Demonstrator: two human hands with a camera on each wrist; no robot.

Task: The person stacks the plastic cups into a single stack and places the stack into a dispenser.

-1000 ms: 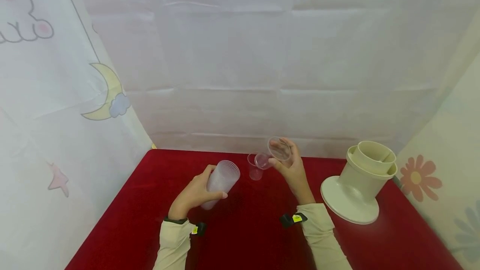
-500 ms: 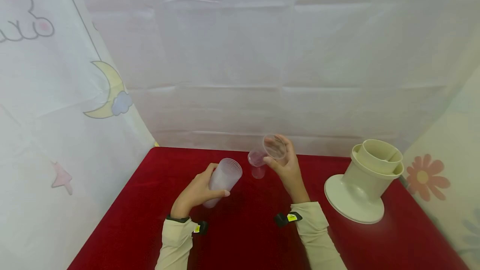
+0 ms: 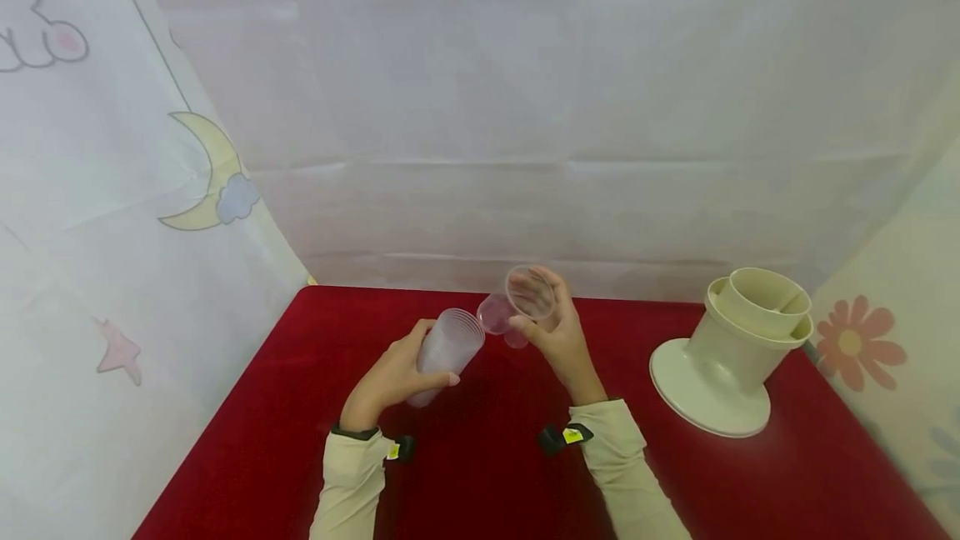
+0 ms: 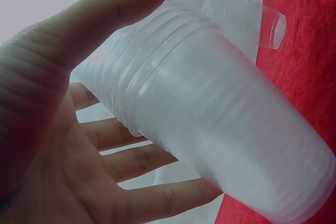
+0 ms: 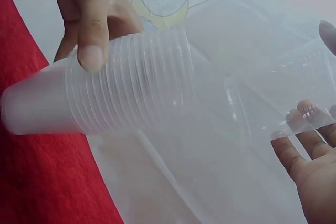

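In the head view my left hand (image 3: 393,377) grips a tilted stack of clear plastic cups (image 3: 450,347), thumb on one side and fingers on the other. The stack's rims face up and to the right. Close up in the left wrist view, several nested rims of the stack (image 4: 157,56) show. My right hand (image 3: 562,340) holds a single clear plastic cup (image 5: 283,98) between thumb and fingers, its narrower end turned towards the stack. A gap separates the two in the right wrist view. Another clear cup (image 3: 516,338) stands on the table behind, partly hidden by the held cup.
A cream-coloured plastic stand with a round base (image 3: 712,390) and open round tubes on top is at the right of the red-covered table (image 3: 480,473). White printed cloth (image 3: 450,107) hangs behind the table and at both sides.
My right hand has moved left with its cup, nearer the stack, and the cup now covers more of the standing one. The left hand keeps its grip, almost still.
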